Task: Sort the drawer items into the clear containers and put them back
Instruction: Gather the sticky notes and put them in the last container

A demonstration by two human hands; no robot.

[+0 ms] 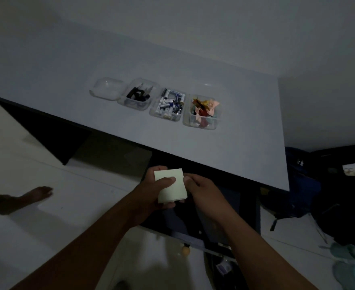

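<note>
A pale green stack of sticky notes (173,189) is held over the open dark drawer (224,222), below the table's front edge. My left hand (153,192) grips the stack from its left side, thumb on top. My right hand (203,191) pinches the stack's right edge. Four clear containers stand in a row on the white table (245,147): one empty (106,88), one with black clips (137,95), one with batteries (169,104), and one with coloured paper bits (202,111).
A bare foot (37,194) rests on the white floor at the left. Dark bags (310,195) and a pale fan (352,264) crowd the right side. A small round knob (186,250) sticks out of the drawer front.
</note>
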